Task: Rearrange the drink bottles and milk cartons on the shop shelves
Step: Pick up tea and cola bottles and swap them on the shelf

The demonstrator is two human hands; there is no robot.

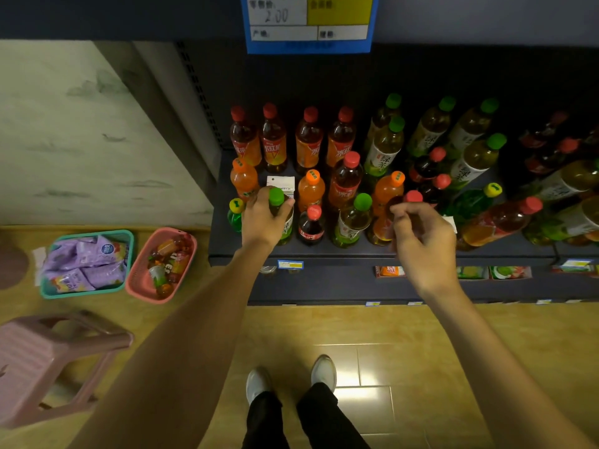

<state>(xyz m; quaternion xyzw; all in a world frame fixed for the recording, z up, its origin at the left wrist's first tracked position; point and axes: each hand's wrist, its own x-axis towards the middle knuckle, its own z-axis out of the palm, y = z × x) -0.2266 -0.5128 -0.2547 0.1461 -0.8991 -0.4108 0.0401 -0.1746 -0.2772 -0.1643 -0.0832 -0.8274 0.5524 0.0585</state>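
Observation:
My left hand (264, 218) is wrapped around the neck of a green-capped green tea bottle (281, 209) standing at the front left of the dark shelf (324, 252). My right hand (421, 234) grips a red-capped iced tea bottle (409, 199) at the shelf's front, right of centre; the hand hides most of its body. Between the hands stand a small cola bottle (311, 225) and another green tea bottle (354, 222). Orange soda bottles (310, 189) and red-capped tea bottles (308, 140) fill the rows behind. A white milk carton (280, 183) shows behind my left hand.
Green-capped bottles (431, 128) crowd the shelf's right side; some lie tilted (499, 222). On the floor to the left sit a teal basket (87, 264) of purple packets, a pink basket (162, 264) of drinks and a pink stool (52, 361). A price sign (309, 22) hangs above.

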